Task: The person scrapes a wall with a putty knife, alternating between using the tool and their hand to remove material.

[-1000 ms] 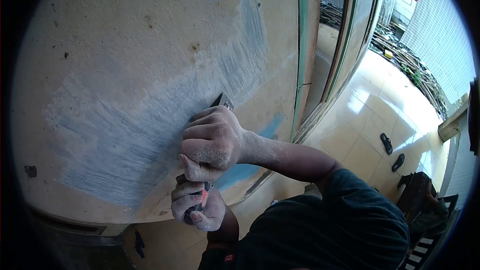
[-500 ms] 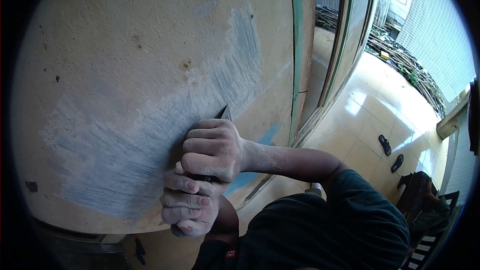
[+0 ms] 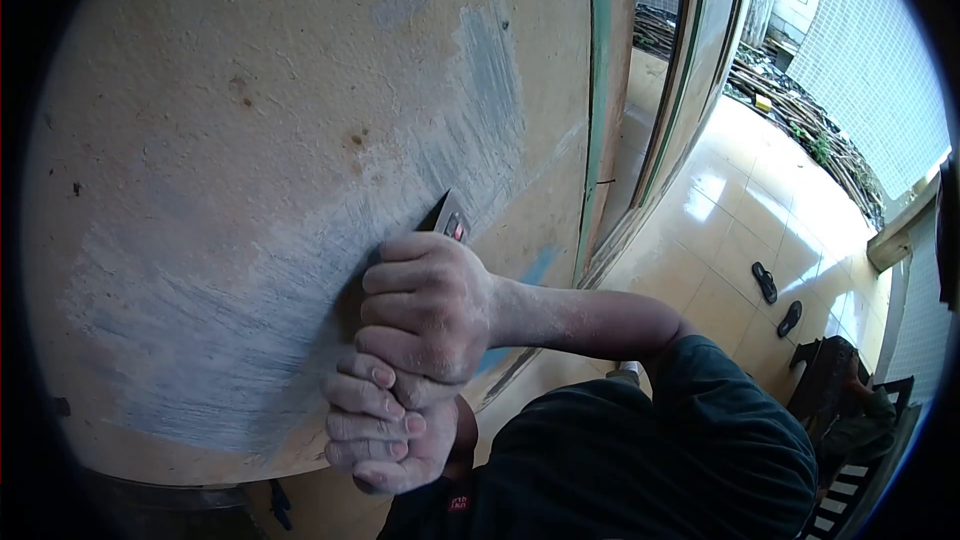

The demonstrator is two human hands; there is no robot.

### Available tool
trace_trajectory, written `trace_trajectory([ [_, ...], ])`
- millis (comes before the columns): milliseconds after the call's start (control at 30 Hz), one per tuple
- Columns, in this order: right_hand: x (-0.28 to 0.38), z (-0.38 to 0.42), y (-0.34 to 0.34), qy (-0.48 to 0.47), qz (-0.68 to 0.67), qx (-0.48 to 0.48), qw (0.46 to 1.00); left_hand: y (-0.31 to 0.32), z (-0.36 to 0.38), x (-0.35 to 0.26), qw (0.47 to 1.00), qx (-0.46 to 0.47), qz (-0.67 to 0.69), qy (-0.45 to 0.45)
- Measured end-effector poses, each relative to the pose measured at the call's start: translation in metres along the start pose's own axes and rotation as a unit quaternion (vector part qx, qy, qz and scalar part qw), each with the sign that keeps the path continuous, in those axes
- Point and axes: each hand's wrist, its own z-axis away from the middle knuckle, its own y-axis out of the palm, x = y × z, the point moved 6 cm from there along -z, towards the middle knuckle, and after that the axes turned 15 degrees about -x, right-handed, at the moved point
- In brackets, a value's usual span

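Observation:
My right hand point(image 3: 425, 310) is closed around the handle of a scraper. The dark, pointed blade point(image 3: 450, 215) sticks out above the fist, its tip near the scratched grey patch point(image 3: 230, 340) on the beige wall point(image 3: 180, 60). Just below, my left hand point(image 3: 385, 430) is closed too, its curled fingertips showing, pressed up against the right hand. Whatever it grips is hidden by the fingers. Pale dust coats both hands and the right forearm.
A green-edged frame point(image 3: 598, 90) borders the wall on the right. Beyond are a glossy tiled floor point(image 3: 720, 250), two dark sandals point(image 3: 765, 282), a pile of sticks point(image 3: 800, 120) and mesh sheeting point(image 3: 870, 80). At the lower right, a person's arm point(image 3: 865, 430) rests by dark furniture.
Both hands look slightly larger, and the left hand sits a little lower. More of the scraper blade shows above the right fist. The view has shifted slightly over the wall.

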Motion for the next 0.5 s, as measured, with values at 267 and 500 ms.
trace_trajectory([
  [267,-0.014,0.005,-0.017,0.014,0.012,0.031,0.999,0.006,0.015,0.017,0.999,-0.02,-0.019,-0.032],
  [500,-0.025,0.01,-0.033,-0.027,-0.003,-0.011,1.0,0.013,0.028,0.022,0.998,0.045,-0.024,-0.027],
])
